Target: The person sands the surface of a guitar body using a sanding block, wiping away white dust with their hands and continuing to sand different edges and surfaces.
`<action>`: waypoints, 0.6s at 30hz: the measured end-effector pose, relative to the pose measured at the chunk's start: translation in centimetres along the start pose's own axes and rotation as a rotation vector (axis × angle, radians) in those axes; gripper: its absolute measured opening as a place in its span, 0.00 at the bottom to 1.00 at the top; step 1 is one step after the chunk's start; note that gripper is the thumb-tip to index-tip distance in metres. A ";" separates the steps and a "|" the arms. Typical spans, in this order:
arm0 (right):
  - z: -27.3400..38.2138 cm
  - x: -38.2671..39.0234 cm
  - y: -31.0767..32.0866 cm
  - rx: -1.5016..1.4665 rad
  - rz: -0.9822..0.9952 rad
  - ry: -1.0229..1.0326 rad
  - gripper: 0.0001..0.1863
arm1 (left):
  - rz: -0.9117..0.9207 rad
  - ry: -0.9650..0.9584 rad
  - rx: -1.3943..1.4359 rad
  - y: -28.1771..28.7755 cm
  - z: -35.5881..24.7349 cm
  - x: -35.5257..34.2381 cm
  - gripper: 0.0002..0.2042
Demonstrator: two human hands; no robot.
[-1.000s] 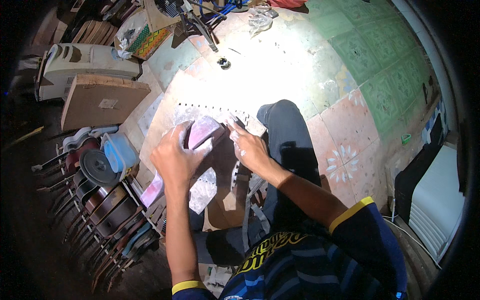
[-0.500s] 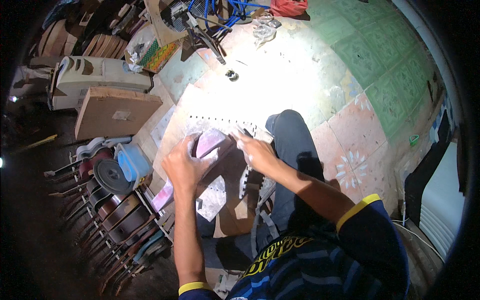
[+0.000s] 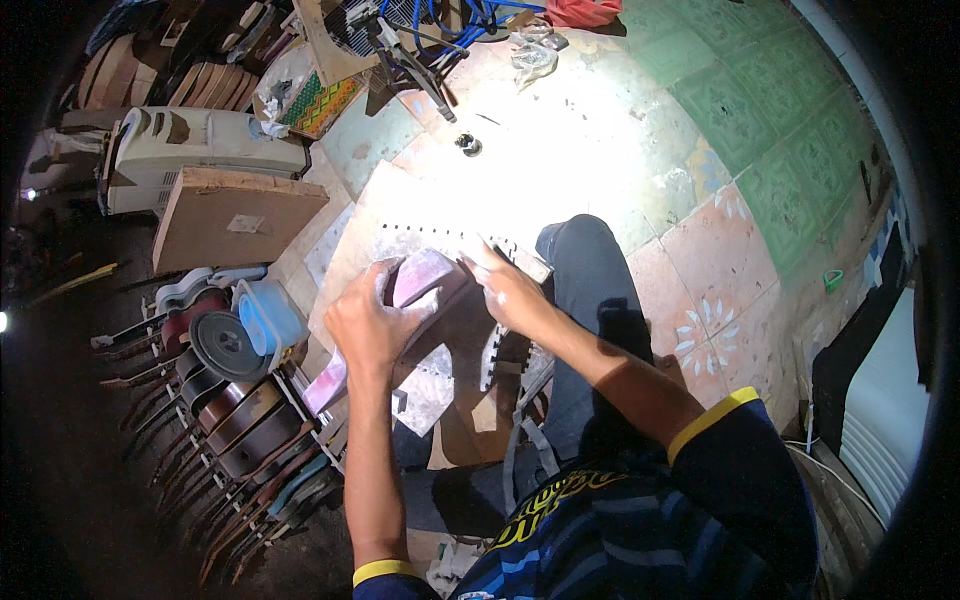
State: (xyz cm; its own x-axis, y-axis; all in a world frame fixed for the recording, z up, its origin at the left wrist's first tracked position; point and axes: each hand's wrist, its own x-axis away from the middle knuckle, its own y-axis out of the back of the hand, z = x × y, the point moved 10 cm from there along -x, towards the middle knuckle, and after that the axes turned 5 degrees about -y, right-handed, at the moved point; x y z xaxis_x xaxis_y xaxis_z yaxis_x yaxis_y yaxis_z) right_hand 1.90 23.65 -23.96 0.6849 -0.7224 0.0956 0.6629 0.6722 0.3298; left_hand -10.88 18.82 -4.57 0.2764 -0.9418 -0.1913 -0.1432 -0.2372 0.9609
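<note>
My left hand [image 3: 368, 312] is closed around a pink-and-white curved piece [image 3: 424, 276], thumb on its near side, fingers on its far side. A matching pink strip [image 3: 325, 385] sticks out by my left wrist; I cannot tell whether it is the same piece. Close to the piece's right end, my right hand [image 3: 505, 288] has its fingers bent together around something thin that I cannot make out. White dust coats the fingers of both hands. Beneath them lies a pale, dusty board [image 3: 427, 385] with rows of small dark notches along its edges, partly hidden by the hands and their shadow.
On the left, a rack [image 3: 245, 425] holds several curved dark pieces, with a blue plastic container [image 3: 272, 318] beside it. A brown flat box [image 3: 235, 222] leans against a beige machine [image 3: 208, 150]. A small dark round object [image 3: 467, 144] and a clear plastic bag [image 3: 535, 60] lie on the tiled floor.
My right hand has shifted slightly and turned beside the pink-and-white piece. My left hand keeps its hold, and the whole view has shifted a little.
</note>
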 end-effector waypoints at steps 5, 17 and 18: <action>1.9 -0.2 1.3 0.131 -0.010 0.020 0.27 | 0.027 0.023 -0.028 -0.2 -0.1 0.4 0.27; -7.9 -6.7 1.3 0.363 0.215 -0.291 0.14 | -0.058 -0.122 0.028 0.4 -0.7 -0.9 0.26; -6.8 -6.3 1.0 0.190 0.261 -0.334 0.14 | -0.068 -0.119 0.040 0.9 0.0 -0.2 0.26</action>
State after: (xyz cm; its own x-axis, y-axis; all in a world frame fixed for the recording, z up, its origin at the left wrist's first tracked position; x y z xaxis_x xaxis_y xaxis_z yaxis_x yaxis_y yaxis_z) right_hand 0.30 29.95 -30.65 0.6659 -0.5669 0.4849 0.3928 0.8191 0.4181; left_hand -11.09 18.79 -3.67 0.1721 -0.9442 -0.2809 -0.1664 -0.3089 0.9364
